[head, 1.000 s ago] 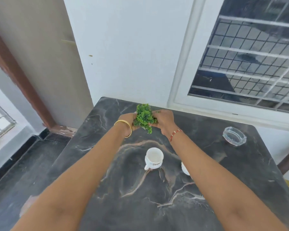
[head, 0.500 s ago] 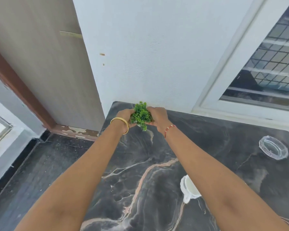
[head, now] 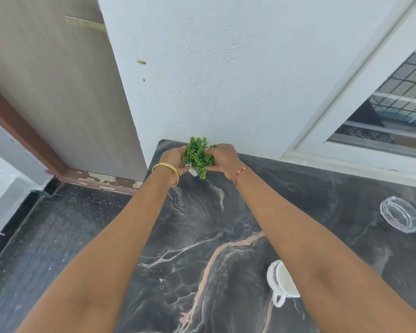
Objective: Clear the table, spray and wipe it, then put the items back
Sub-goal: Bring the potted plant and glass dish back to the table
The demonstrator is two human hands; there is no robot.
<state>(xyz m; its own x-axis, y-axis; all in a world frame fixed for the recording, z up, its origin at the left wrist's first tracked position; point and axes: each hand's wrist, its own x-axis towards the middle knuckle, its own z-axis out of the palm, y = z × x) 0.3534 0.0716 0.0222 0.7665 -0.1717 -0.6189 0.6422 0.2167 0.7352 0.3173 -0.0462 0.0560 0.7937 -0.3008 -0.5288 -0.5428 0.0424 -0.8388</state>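
Note:
A small green plant (head: 198, 156) in a white pot sits at the far left corner of the dark marble table (head: 202, 236). My left hand (head: 173, 157) grips it from the left and my right hand (head: 223, 156) grips it from the right. Most of the pot is hidden by the leaves and my fingers. A white cup (head: 282, 282) stands near the front, partly behind my right forearm. A clear glass ashtray (head: 400, 214) lies at the table's right side.
A white wall runs right behind the table. A window (head: 394, 111) with a grille is at the right. A grey door (head: 58, 92) with a brown frame stands at the left, over a dark floor (head: 46, 236).
Both hands have carried the plant from the middle back of the table to its far left corner. The view has turned left, so the cup and ashtray sit further right.

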